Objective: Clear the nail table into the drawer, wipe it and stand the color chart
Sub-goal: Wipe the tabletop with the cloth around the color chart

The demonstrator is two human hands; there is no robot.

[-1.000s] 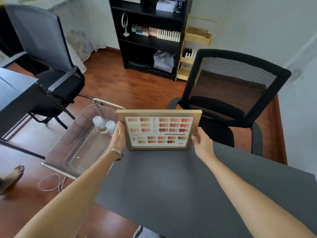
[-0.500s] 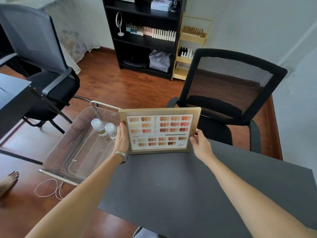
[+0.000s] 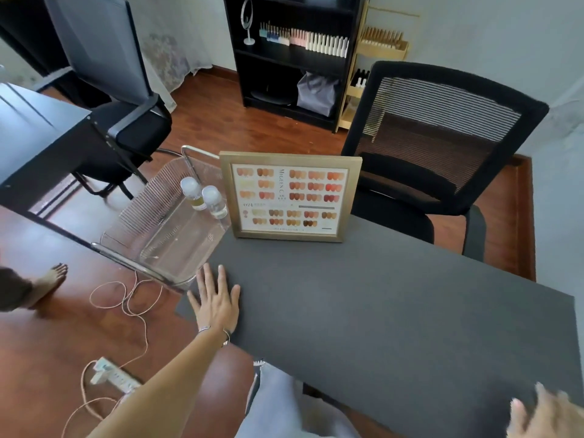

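Note:
The gold-framed color chart [image 3: 290, 197] stands upright on the far left corner of the dark grey nail table [image 3: 379, 308], its rows of nail swatches facing me. Neither hand touches it. My left hand [image 3: 216, 300] lies flat, fingers spread, on the table's near left corner. My right hand [image 3: 543, 415] shows only partly at the bottom right edge, blurred, fingers apart near the table's front edge and holding nothing. A clear ribbed drawer tray [image 3: 151, 229] sits beside the table on the left with two clear bottles [image 3: 203, 197] standing in it.
A black mesh chair [image 3: 442, 134] stands behind the table, another chair [image 3: 120, 80] at the left by a dark desk. A black shelf [image 3: 294, 49] with polish bottles lines the back wall. A power strip [image 3: 115, 376] and cables lie on the wooden floor; another person's bare foot [image 3: 50, 279] is at the left.
Both hands have let go of the color chart and drawn back toward me. The chart now stands alone. The camera has tilted down and pulled back.

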